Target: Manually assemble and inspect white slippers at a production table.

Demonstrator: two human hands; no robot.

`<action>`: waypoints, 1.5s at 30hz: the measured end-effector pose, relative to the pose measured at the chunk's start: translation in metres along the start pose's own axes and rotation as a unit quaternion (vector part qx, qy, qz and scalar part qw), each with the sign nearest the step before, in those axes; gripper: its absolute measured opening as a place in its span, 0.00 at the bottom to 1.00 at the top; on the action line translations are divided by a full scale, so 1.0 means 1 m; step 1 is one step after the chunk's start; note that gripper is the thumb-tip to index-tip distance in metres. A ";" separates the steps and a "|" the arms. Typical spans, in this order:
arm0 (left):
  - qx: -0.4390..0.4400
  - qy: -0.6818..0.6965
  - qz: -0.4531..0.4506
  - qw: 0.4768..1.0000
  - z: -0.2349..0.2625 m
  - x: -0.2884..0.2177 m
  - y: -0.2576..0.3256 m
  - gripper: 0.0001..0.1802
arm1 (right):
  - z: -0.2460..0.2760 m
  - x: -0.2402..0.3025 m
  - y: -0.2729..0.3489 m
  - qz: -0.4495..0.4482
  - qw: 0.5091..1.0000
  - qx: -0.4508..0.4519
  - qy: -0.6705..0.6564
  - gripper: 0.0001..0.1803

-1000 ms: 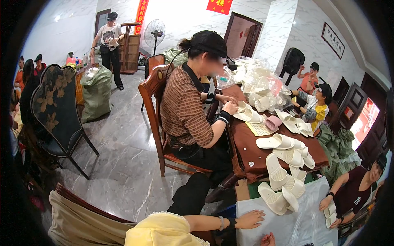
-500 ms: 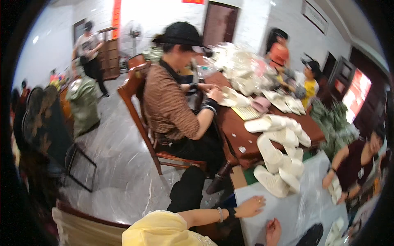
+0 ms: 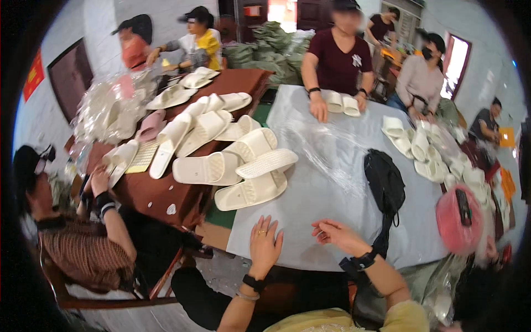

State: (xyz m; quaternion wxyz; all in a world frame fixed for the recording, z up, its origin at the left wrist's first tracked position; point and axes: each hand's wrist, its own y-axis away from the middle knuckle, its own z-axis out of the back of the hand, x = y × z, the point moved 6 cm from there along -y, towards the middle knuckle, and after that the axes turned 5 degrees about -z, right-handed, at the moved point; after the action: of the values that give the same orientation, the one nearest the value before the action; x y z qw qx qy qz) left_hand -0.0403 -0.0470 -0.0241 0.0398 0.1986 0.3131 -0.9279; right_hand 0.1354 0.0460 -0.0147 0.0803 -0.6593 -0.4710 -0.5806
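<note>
My left hand (image 3: 265,242) lies at the near edge of the grey-covered table (image 3: 326,210), fingers stretched out and holding nothing. To its right, my right hand (image 3: 336,234) hovers over or rests on the same cover, I cannot tell which. Its fingers are loosely bent and apart, with nothing between them. Just beyond my left hand is a heap of cream slippers (image 3: 251,191), soles and straps showing. A black bag (image 3: 384,181) with a strap lies beyond my right hand. Crumpled clear plastic film (image 3: 332,160) stretches across the table's middle.
A brown-covered table (image 3: 141,191) on the left bears more slippers, one pink slipper (image 3: 150,126) and bagged ones (image 3: 113,108). A co-worker (image 3: 83,243) sits there handling a slipper. Another person (image 3: 340,61) stands opposite with a pair. At right are a pink round bundle (image 3: 459,218) and slippers (image 3: 426,149).
My view has swung to the right, bringing the grey table to the middle. Both my hands now show fully above its near edge. The co-worker across now holds the slippers upright on the table.
</note>
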 end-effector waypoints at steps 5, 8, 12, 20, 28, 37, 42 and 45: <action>0.010 -0.027 -0.035 0.999 0.000 -0.007 0.001 0.17 | 0.006 0.051 0.028 0.093 0.980 -0.061 0.168 0.15; 0.051 -0.079 -0.060 0.994 -0.001 -0.007 -0.004 0.19 | -0.003 0.097 0.014 0.160 0.948 -0.092 0.260 0.15; 0.127 -0.082 -0.121 0.981 -0.004 -0.003 -0.007 0.20 | -0.031 0.117 -0.052 0.213 0.864 -0.127 0.439 0.26; 0.064 0.004 -0.121 0.991 0.000 0.018 0.006 0.21 | -0.042 0.078 -0.201 0.277 0.765 -0.300 0.498 0.55; 0.109 0.044 -0.123 0.985 0.009 0.031 -0.001 0.18 | -0.021 0.122 -0.203 0.323 0.846 -0.375 0.197 0.22; 0.013 -0.018 -0.004 1.000 0.052 0.072 -0.035 0.32 | -0.030 0.180 -0.156 0.440 0.812 -0.336 0.184 0.16; 0.016 0.006 0.037 0.999 0.055 0.097 -0.033 0.37 | -0.068 0.167 -0.103 0.482 0.818 -0.256 0.182 0.11; 0.052 -0.027 0.022 0.998 0.052 0.099 -0.030 0.34 | -0.086 0.161 -0.070 0.406 0.865 -0.221 0.193 0.12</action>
State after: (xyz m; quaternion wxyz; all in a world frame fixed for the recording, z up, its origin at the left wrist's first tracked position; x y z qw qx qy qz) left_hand -0.1545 -0.0490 -0.0084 0.0583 0.1822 0.2591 -0.9467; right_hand 0.0074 0.1132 0.1165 0.2504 -0.6677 0.0039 -0.7010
